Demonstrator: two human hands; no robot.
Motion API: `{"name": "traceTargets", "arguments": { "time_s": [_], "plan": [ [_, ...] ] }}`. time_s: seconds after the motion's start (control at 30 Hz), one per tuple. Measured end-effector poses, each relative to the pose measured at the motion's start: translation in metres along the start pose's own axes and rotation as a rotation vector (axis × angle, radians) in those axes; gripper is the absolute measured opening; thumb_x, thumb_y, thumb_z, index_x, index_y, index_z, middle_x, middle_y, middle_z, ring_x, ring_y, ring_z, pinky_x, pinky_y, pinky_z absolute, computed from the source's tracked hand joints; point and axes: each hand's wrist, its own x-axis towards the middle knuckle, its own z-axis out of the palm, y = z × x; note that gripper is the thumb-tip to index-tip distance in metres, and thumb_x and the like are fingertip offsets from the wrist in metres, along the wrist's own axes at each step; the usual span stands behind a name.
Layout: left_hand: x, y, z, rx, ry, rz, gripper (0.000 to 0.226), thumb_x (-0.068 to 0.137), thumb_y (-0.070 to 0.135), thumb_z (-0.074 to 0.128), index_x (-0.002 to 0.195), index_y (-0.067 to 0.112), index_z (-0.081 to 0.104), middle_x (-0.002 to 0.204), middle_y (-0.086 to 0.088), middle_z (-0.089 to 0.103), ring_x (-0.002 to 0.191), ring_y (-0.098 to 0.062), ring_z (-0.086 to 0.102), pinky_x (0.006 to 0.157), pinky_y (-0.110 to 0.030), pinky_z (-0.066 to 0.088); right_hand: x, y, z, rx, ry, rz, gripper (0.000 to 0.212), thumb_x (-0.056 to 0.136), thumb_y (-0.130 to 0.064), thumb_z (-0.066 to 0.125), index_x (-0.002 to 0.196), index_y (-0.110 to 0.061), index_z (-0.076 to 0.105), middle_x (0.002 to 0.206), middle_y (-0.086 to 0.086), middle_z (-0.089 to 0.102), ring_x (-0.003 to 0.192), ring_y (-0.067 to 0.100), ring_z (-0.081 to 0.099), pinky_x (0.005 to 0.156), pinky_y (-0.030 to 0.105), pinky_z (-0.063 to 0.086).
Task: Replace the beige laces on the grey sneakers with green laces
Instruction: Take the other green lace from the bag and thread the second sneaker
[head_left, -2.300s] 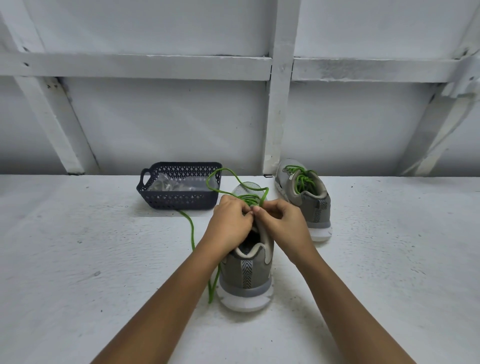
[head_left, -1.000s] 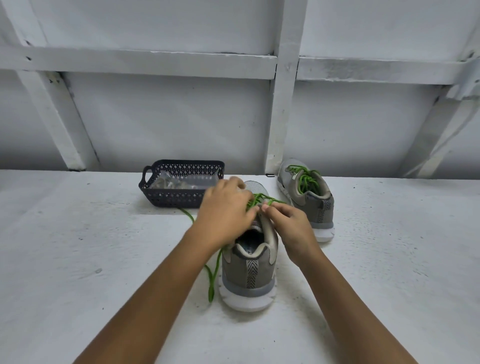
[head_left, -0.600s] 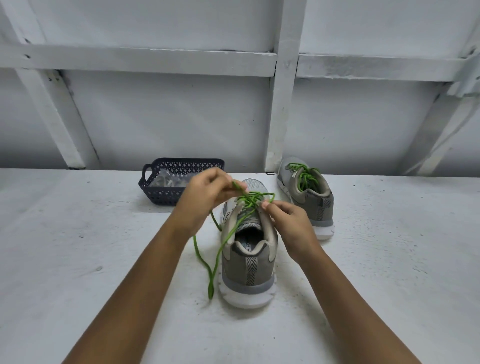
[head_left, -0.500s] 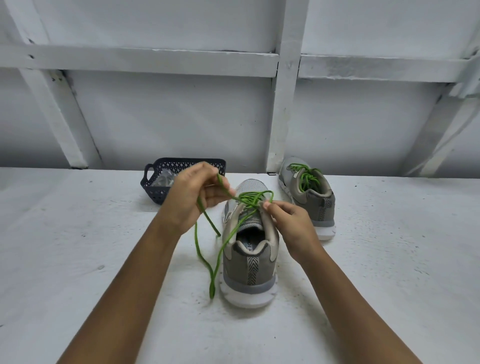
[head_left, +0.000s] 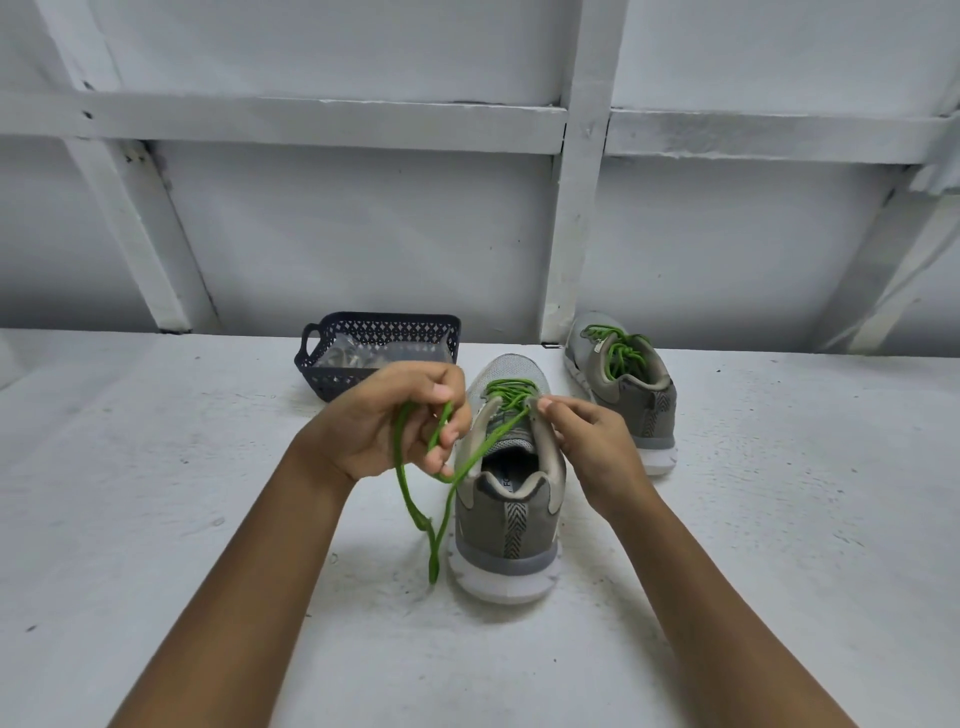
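green lace in left hand, right hand pinch on sneaker

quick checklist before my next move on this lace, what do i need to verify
1. Left hand grips the green lace: ok.
2. Right hand pinches the near sneaker at its upper edge to steady it: ok.
3. Lace tip lies loose on the table, with no snag visible: ok.
4. Top eyelet threaded: cannot tell, the fingertips hide it.
5. Both lace ends even: cannot tell, only one loose end shows.
6. Far sneaker has its green laces in: ok.
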Motion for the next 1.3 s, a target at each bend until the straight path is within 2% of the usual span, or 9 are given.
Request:
{"name": "traceTargets", "arguments": {
  "time_s": [0.2, 0.3, 0.4, 0.6, 0.73, 0.87, 1.0, 1.2, 1.3],
  "plan": [
    [0.007, -0.003, 0.01, 0.5, 0.197, -0.044, 0.029, 0.081, 0.042, 0.063, 0.072, 0.016, 0.072, 0.087, -0.008, 0.064, 0.083, -0.015, 0.061, 0.068, -0.025, 0.051, 0.0, -0.001, 0.001, 0.003, 0.004, 0.01, 0.011, 0.087, -0.012, 0.064, 0.081, -0.009, 0.073, 0.086, 0.007, 0.07, 0.085, 0.019, 0.063, 0.088, 0.038, 0.051],
    [0.016, -0.012, 0.011, 1.029, 0.419, -0.173, 0.01, 0.09, 0.027, 0.059, 0.082, 0.022, 0.063, 0.081, 0.001, 0.061, 0.072, -0.007, 0.054, 0.067, -0.026, 0.043, 0.0, 0.0, 0.001, 0.013, -0.001, 0.012, 0.01, 0.087, -0.012, 0.065, 0.082, -0.008, 0.073, 0.088, 0.01, 0.071, 0.087, 0.021, 0.064, 0.09, 0.041, 0.051],
    [0.019, -0.022, 0.016, 1.188, 0.481, -0.3, 0.017, 0.091, 0.031, 0.057, 0.097, 0.019, 0.046, 0.079, 0.001, 0.056, 0.064, -0.013, 0.048, 0.059, -0.027, 0.039, 0.0, 0.0, 0.001, -0.001, 0.002, 0.012, 0.011, 0.087, -0.013, 0.065, 0.081, -0.01, 0.073, 0.088, 0.009, 0.071, 0.087, 0.02, 0.064, 0.091, 0.041, 0.05],
    [0.017, -0.017, 0.021, 1.003, 0.437, -0.432, 0.038, 0.084, 0.033, 0.067, 0.104, 0.017, 0.039, 0.072, -0.003, 0.06, 0.06, -0.014, 0.054, 0.057, -0.025, 0.051, 0.001, 0.0, -0.001, -0.012, 0.0, 0.015, 0.011, 0.087, -0.014, 0.064, 0.084, -0.008, 0.072, 0.087, 0.009, 0.07, 0.086, 0.02, 0.064, 0.088, 0.039, 0.051],
    [0.013, -0.009, 0.022, 1.009, 0.391, -0.464, 0.029, 0.087, 0.014, 0.061, 0.106, 0.017, 0.038, 0.073, -0.006, 0.063, 0.058, -0.015, 0.057, 0.046, -0.018, 0.046, 0.0, -0.001, 0.0, -0.019, -0.006, 0.018, 0.011, 0.088, -0.013, 0.063, 0.085, -0.008, 0.072, 0.086, 0.006, 0.07, 0.085, 0.018, 0.064, 0.084, 0.032, 0.052],
    [0.015, -0.003, 0.018, 0.809, 0.521, -0.27, 0.018, 0.09, -0.002, 0.046, 0.094, 0.015, 0.045, 0.064, -0.003, 0.059, 0.055, -0.014, 0.057, 0.06, -0.032, 0.052, 0.001, -0.001, -0.001, -0.025, -0.005, 0.034, 0.008, 0.087, -0.014, 0.064, 0.086, -0.011, 0.071, 0.089, 0.005, 0.07, 0.087, 0.017, 0.063, 0.086, 0.033, 0.051],
    [0.017, 0.019, 0.02, 0.368, 0.574, -0.072, 0.015, 0.092, -0.002, 0.048, 0.085, 0.01, 0.054, 0.055, 0.003, 0.056, 0.044, -0.008, 0.051, 0.043, -0.02, 0.046, -0.001, -0.007, -0.001, -0.069, -0.017, 0.011, 0.014, 0.086, -0.016, 0.067, 0.099, -0.012, 0.065, 0.09, 0.002, 0.067, 0.085, 0.012, 0.062, 0.076, 0.022, 0.051],
    [0.026, 0.048, 0.022, -0.122, 0.448, 0.049, 0.026, 0.095, 0.003, 0.035, 0.104, 0.001, 0.06, 0.089, -0.009, 0.072, 0.07, -0.012, 0.07, 0.059, -0.024, 0.057, -0.012, -0.035, 0.008, -0.496, 0.029, -0.24, 0.012, 0.091, -0.026, 0.06, 0.089, -0.017, 0.068, 0.075, -0.004, 0.065, 0.071, 0.007, 0.058, 0.068, 0.025, 0.044],
    [0.036, 0.051, 0.026, -0.282, 0.415, 0.07, 0.026, 0.094, 0.002, 0.035, 0.109, -0.003, 0.054, 0.102, -0.017, 0.067, 0.082, -0.019, 0.071, 0.064, -0.03, 0.059, -0.027, -0.056, 0.014, -0.566, -0.158, -0.292, 0.029, 0.093, -0.04, 0.052, 0.091, -0.019, 0.072, 0.081, 0.007, 0.069, 0.079, 0.013, 0.062, 0.076, 0.031, 0.048]
  ]
}}
